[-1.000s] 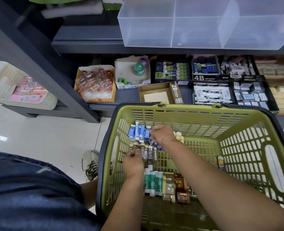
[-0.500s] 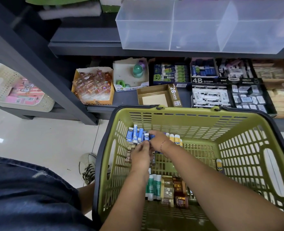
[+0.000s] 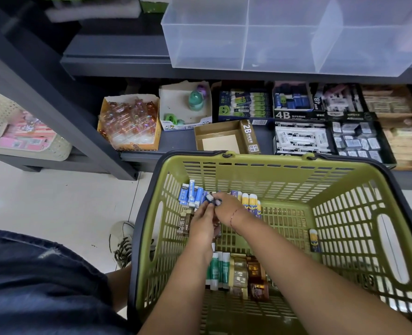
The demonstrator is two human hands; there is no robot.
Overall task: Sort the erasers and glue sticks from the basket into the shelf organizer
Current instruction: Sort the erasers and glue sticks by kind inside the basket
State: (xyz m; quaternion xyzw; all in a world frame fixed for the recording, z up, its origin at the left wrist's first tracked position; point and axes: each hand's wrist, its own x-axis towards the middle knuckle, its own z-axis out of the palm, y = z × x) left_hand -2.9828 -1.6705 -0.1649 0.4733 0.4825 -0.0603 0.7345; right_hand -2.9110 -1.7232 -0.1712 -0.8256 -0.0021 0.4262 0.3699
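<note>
A green basket (image 3: 260, 172) stands before the shelf and holds stationery. Blue erasers (image 3: 190, 195) stand in its far left corner, brown 2B erasers (image 3: 183, 224) just in front of them. Yellow-capped glue sticks (image 3: 249, 201) stand behind my right wrist, and one more glue stick (image 3: 314, 240) leans on the right wall. Green glue sticks (image 3: 218, 269) lie near the front. My right hand (image 3: 226, 207) pinches a blue eraser (image 3: 211, 198) above the pile. My left hand (image 3: 203, 227) meets it from below, fingers touching the same eraser.
A clear divided organizer (image 3: 282, 35) sits on the upper shelf. Below it are an open brown 2B box (image 3: 224, 139), boxes of 4B erasers (image 3: 301, 139) and a box of amber items (image 3: 130, 124). A white basket (image 3: 25, 131) stands at left; a shoe (image 3: 123, 240) is on the floor.
My left hand rose from the brown erasers to join my right hand. My right hand lifted a blue eraser slightly off the pile. The view shifted a little.
</note>
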